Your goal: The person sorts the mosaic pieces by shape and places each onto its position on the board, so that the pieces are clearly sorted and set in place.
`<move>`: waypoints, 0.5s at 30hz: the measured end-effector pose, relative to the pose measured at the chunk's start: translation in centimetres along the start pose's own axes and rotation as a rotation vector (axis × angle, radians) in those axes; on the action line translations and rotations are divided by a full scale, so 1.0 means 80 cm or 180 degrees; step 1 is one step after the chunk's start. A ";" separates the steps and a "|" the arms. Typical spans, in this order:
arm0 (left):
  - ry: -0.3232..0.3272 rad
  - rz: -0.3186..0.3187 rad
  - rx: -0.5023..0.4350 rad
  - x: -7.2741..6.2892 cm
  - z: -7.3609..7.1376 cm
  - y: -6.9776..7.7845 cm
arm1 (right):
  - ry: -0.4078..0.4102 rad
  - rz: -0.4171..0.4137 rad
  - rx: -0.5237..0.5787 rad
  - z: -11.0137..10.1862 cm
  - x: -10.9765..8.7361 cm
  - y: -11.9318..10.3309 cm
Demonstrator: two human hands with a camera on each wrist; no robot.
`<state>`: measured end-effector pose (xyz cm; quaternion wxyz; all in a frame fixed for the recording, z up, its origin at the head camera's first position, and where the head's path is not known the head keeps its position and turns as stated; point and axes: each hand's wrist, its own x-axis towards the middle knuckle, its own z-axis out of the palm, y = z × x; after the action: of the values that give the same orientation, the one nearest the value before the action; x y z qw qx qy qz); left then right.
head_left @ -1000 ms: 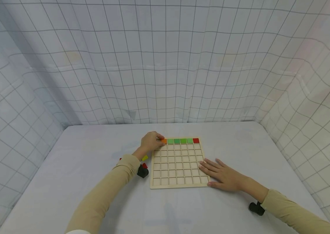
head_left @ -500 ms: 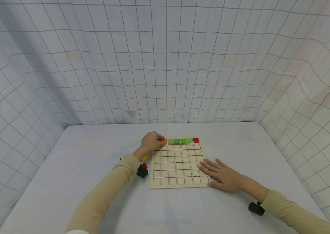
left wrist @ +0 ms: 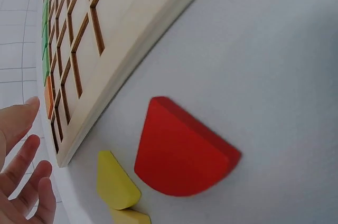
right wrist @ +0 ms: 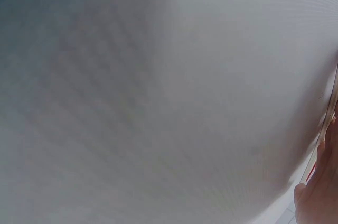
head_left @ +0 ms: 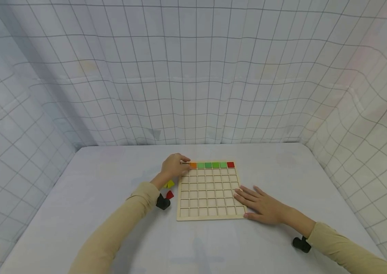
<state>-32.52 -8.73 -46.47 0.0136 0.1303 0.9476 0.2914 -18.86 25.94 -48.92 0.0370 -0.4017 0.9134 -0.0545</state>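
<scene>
A pale wooden board (head_left: 210, 194) divided into square cells lies on the white table. Along its far row sit an orange tile (head_left: 193, 165), several green tiles (head_left: 208, 165) and a red tile (head_left: 230, 164). My left hand (head_left: 173, 166) is over the board's far left corner, beside the orange tile. In the left wrist view its thumb and loosely bent fingers are apart, with nothing visible between them. My right hand (head_left: 263, 206) rests with spread fingers on the board's right edge near the front; its wrist view shows mostly cloth and part of the hand.
Left of the board lie a red rounded wedge piece (left wrist: 182, 152) and yellow pieces (left wrist: 117, 180), partly under my left forearm. Black wrist cameras (head_left: 301, 244) hang below both wrists. A checked curtain (head_left: 193, 76) surrounds the table's back and sides.
My left hand has drawn back slightly to the left from the orange tile, and more of that tile and the yellow pieces shows. The right hand stays on the board.
</scene>
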 end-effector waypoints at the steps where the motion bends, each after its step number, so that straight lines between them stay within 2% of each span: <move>1: 0.0002 -0.0006 0.0001 -0.002 -0.002 0.000 | -0.0004 0.0003 -0.0006 0.000 0.000 0.000; 7: 0.0041 -0.0060 0.0016 -0.015 -0.014 -0.004 | -0.0021 0.0031 0.0014 -0.001 0.000 -0.002; 15: 0.0158 -0.0079 0.0081 -0.029 -0.029 -0.019 | -0.0045 0.0071 0.0079 -0.001 0.000 -0.002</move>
<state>-30.87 -11.77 -45.51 -0.0080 0.1115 0.9528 0.2822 -18.73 25.84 -48.84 0.0491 -0.3914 0.9168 -0.0626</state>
